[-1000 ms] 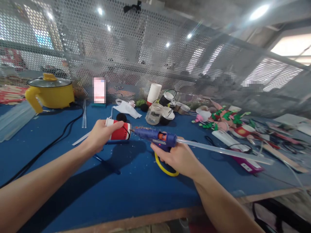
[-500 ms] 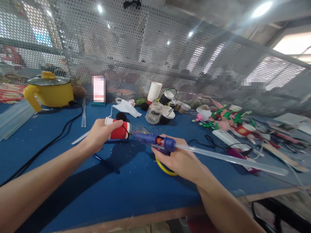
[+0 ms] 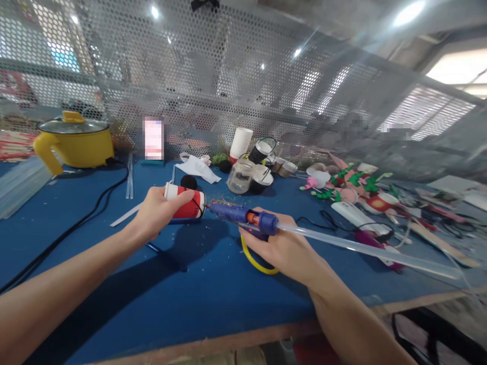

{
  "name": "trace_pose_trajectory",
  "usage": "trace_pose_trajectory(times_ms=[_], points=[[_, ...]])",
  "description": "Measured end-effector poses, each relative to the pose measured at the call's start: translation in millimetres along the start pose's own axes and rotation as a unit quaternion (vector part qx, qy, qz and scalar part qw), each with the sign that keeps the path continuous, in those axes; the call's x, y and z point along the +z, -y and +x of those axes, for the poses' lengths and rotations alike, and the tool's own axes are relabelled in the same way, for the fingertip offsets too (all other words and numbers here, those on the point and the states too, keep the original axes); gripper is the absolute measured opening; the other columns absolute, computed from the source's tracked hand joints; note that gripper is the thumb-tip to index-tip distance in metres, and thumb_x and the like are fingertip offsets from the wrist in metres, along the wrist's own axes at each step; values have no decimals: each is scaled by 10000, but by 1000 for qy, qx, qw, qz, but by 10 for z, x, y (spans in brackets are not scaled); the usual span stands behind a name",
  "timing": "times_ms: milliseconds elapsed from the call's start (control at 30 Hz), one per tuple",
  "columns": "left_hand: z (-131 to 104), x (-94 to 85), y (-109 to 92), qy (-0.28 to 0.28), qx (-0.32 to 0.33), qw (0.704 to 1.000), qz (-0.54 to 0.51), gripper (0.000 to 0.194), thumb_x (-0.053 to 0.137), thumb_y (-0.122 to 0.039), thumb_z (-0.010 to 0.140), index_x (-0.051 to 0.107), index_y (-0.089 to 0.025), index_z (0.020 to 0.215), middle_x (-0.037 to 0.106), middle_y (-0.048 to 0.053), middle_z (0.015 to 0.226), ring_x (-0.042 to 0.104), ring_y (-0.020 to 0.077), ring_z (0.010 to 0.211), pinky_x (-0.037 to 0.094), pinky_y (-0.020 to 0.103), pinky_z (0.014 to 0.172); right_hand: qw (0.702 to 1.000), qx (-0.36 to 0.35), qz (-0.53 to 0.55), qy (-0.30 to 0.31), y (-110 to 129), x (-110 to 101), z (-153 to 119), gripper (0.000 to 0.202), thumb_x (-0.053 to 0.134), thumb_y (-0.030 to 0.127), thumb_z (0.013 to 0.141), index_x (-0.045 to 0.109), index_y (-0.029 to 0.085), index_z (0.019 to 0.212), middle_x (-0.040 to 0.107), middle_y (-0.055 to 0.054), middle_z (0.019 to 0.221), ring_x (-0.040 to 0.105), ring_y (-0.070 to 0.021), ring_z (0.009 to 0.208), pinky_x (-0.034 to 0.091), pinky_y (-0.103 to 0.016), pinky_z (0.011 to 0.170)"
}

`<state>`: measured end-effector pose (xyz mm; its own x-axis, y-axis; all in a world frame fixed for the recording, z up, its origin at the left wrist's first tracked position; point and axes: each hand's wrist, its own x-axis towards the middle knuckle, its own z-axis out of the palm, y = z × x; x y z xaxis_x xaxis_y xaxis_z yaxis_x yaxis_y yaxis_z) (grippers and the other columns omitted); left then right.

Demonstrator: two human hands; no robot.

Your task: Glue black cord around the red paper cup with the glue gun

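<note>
My left hand [image 3: 158, 210] is closed around a red and white paper cup [image 3: 186, 207], which lies on its side with its base to the right. A thin black strand runs across the cup near that end. My right hand [image 3: 281, 246] grips a blue glue gun [image 3: 236, 214] with a long clear glue stick [image 3: 353, 246] out of its back. The gun's nozzle points left, at the cup's right end. Behind the cup is a black fuzzy ball [image 3: 188, 182]. Under my right hand shows a yellow ring [image 3: 256, 261].
At the left stands a yellow pot [image 3: 81, 147] with its cord across the blue table [image 3: 213, 309]. A phone [image 3: 153, 139] stands upright behind. A glass jar [image 3: 241, 177] and paper cups are at centre back. Craft pieces and a white power strip [image 3: 359, 220] lie right.
The glue gun and my right hand have shifted slightly right. The nozzle has moved a little along the cup's right end. My left hand keeps its hold on the cup.
</note>
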<state>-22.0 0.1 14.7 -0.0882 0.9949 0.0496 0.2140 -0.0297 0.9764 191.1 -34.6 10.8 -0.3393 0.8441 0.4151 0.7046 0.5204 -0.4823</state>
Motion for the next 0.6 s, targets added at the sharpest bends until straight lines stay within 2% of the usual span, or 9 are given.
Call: trace_pose_trajectory(times_ms=[333, 600], points=[[-62, 12, -83, -11, 14, 1000, 14, 279, 621, -319, 625, 494, -163, 432, 405, -66, 335, 266, 46, 289, 155, 188, 293, 1000, -1, 11, 16, -5, -2, -19, 94, 498, 214, 747, 458, 199, 663, 519, 21, 609, 494, -115, 537, 389, -230, 540], [-59, 19, -92, -7, 23, 1000, 16, 217, 631, -306, 620, 571, -147, 484, 465, -58, 362, 293, 49, 292, 199, 188, 294, 1000, -12, 4, 20, 8, -33, -15, 79, 479, 218, 755, 475, 200, 678, 542, 6, 628, 503, -125, 539, 393, -237, 522]])
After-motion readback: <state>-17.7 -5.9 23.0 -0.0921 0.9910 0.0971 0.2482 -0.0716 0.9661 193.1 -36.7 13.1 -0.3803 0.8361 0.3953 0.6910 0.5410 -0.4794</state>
